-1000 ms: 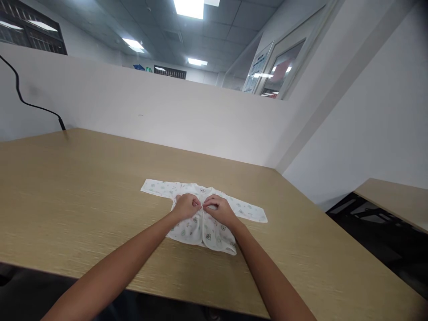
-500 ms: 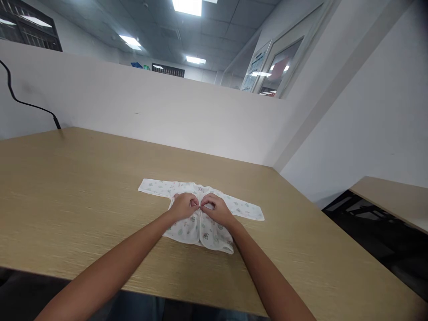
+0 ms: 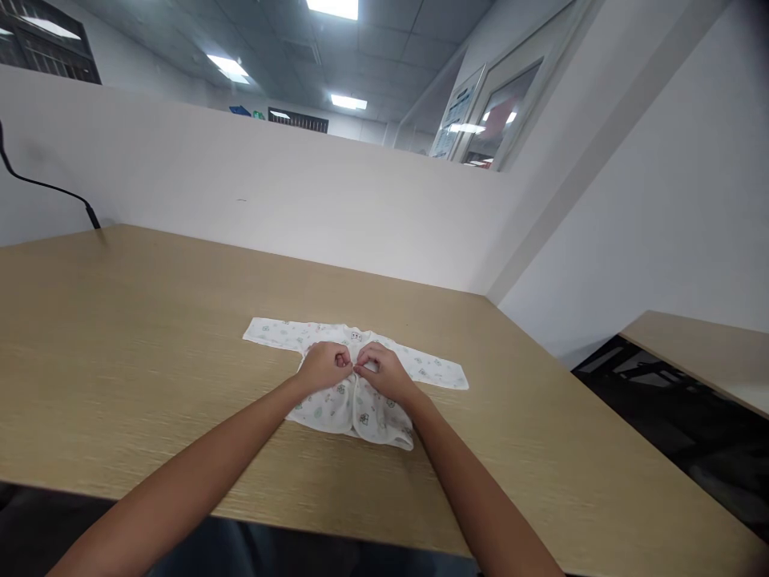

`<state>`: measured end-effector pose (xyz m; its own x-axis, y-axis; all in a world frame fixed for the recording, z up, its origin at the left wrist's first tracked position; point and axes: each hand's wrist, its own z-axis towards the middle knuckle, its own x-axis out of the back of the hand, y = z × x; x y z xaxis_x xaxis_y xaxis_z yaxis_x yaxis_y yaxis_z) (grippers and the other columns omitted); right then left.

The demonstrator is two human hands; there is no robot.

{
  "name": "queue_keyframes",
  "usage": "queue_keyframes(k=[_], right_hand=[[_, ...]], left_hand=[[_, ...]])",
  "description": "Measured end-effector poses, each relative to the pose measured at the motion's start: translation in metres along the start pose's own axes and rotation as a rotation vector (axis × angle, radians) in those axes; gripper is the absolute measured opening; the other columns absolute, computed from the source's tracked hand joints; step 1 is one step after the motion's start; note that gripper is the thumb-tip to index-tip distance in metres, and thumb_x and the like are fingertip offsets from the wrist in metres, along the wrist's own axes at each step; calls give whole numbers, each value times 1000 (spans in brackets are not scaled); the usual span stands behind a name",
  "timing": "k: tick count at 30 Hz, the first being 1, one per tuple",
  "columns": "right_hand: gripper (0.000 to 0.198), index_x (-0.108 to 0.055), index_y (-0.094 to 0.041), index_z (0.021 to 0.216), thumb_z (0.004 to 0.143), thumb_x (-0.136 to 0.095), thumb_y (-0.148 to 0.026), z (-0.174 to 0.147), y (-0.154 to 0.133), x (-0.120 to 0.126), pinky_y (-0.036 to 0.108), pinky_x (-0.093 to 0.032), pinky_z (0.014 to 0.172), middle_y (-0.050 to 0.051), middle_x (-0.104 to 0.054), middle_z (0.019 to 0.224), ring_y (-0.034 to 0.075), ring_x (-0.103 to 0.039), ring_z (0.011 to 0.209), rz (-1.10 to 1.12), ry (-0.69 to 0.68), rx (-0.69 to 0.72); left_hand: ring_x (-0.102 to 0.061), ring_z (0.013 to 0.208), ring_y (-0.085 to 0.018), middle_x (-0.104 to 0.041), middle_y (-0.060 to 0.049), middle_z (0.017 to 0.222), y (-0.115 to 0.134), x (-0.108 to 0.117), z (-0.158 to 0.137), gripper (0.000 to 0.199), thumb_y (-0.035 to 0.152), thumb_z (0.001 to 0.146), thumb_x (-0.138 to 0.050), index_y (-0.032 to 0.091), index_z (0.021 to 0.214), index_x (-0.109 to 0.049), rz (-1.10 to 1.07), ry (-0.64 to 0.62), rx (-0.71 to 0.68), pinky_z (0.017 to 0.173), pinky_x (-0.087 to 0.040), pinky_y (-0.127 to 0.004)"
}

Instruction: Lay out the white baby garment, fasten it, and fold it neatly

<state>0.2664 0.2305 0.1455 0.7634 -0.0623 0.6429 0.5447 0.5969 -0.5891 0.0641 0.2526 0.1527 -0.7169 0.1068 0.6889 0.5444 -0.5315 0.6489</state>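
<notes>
A small white baby jacket (image 3: 324,413) with a printed pattern lies spread on the wooden table, its sleeves stretched out to either side and its neck toward the far edge. Its front opening runs down the middle. My left hand (image 3: 328,365) pinches the left front edge near the upper chest. Opposite it, my right hand (image 3: 381,372) pinches the right front edge. The fingertips of both hands meet at the opening. Whatever fastener may be between them is too small and covered to make out.
The wooden table (image 3: 180,320) reaches back to a white partition (image 3: 288,192). A black cable (image 3: 54,188) hangs at the far left. To the right, past the table's edge, stands another wooden surface (image 3: 702,344) with a dark frame beneath.
The camera view has shifted slightly. Both hands stay at the jacket's front opening, their fingertips still pinched together, with only a small change in the fingers.
</notes>
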Motion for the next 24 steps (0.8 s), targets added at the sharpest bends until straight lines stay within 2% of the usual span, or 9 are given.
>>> queue_keyframes(k=[3, 10, 14, 24], right_hand=[[7, -65, -22, 78, 82, -69, -18, 0, -2, 1, 35, -47, 85, 4, -67, 91, 20, -61, 91, -15, -8, -3], [6, -64, -22, 82, 83, -66, -17, -1, -3, -2, 36, -45, 87, 4, -64, 91, 21, -58, 93, -18, -15, 15], [5, -66, -22, 81, 85, -69, -24, -2, 2, -3, 37, -44, 91, 4, -63, 95, 21, -57, 97, -4, 0, -43], [9, -67, -22, 75, 83, -67, -27, 1, 5, -6, 41, -42, 95, 5, -65, 99, 23, -57, 102, 22, 23, -206]], left_hand=[[-57, 65, -14, -65, 3, 65, 3, 3, 0, 9, 22, 72, -61, 20, 67, -68, 49, -22, 10, 66, -38, -26], [-55, 68, -15, -62, 3, 67, 2, 4, 0, 9, 19, 73, -57, 21, 66, -62, 131, -21, -89, 66, -34, -27], [-55, 70, -15, -61, 2, 68, 0, 3, 0, 9, 19, 74, -57, 21, 66, -60, 148, -22, -120, 66, -34, -27], [-58, 79, -19, -65, 0, 76, 4, 6, -2, 7, 20, 81, -56, 22, 76, -61, 251, -65, -153, 72, -36, -31]])
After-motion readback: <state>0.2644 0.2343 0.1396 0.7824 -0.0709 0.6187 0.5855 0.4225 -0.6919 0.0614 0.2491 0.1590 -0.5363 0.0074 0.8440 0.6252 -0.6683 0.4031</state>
